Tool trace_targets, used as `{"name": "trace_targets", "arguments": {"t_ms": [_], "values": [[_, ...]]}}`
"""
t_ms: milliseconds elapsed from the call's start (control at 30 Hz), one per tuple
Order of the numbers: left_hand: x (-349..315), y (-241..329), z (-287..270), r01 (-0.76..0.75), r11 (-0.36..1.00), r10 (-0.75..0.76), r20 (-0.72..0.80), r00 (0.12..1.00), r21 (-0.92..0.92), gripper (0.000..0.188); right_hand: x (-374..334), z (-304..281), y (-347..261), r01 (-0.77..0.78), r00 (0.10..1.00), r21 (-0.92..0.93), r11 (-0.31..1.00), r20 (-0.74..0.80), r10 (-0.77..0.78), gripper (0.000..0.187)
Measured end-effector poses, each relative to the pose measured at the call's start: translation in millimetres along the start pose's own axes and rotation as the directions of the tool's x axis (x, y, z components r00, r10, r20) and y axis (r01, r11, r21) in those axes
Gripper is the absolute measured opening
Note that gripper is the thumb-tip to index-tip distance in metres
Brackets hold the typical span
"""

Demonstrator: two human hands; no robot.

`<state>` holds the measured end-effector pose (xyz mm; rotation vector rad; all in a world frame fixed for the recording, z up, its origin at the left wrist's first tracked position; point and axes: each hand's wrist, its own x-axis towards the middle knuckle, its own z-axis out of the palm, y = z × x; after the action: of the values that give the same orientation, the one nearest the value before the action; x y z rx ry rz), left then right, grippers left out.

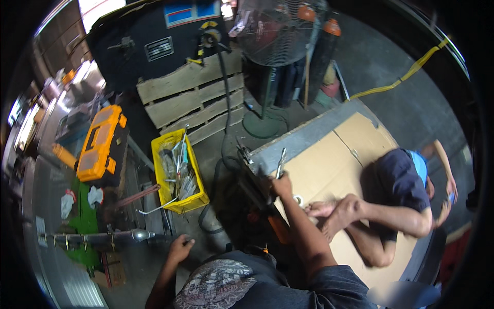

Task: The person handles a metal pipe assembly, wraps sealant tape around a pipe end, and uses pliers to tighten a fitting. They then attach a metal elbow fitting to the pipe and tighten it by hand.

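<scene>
My right hand [281, 186] is closed around a silver metal hand tool [281, 160], whose narrow end sticks up past the fingers; its exact kind is not clear. That hand is over the edge of a low platform covered with flat cardboard [329, 154]. A roll of tape [298, 200] lies on the cardboard just right of my wrist. Lower left, my left hand [180, 248] hangs free with its thumb apart and nothing seen in it. Near it is the rounded end of a metal bar or pipe [141, 235]. Further ahead, a yellow crate [193, 204] holds several tools.
Another person's bare legs [381, 216] rest on the cardboard, close to my right forearm. An orange toolbox [98, 147] stands at left. A wooden pallet [206, 100], a pedestal fan [278, 31] and gas cylinders [327, 46] are at the back. A dark hose [225, 87] runs down to the floor.
</scene>
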<state>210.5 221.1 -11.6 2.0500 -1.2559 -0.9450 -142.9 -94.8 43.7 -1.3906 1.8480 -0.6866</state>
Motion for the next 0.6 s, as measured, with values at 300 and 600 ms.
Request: {"name": "trace_targets", "arguments": {"t_ms": [300, 600], "values": [[-72, -58, 34, 0.465, 0.881, -0.473, 0.109, 0.874, 0.093, 0.037, 128, 13, 3, -0.012, 1.0, -0.361, 0.932, -0.012, 0.008, 0.087], [-75, 6, 9, 0.45, 0.893, -0.45, 0.059, 0.891, 0.01, 0.051, 40, -38, 7, 0.453, 0.892, -0.546, 0.705, 0.279, -0.357, 0.05]]}}
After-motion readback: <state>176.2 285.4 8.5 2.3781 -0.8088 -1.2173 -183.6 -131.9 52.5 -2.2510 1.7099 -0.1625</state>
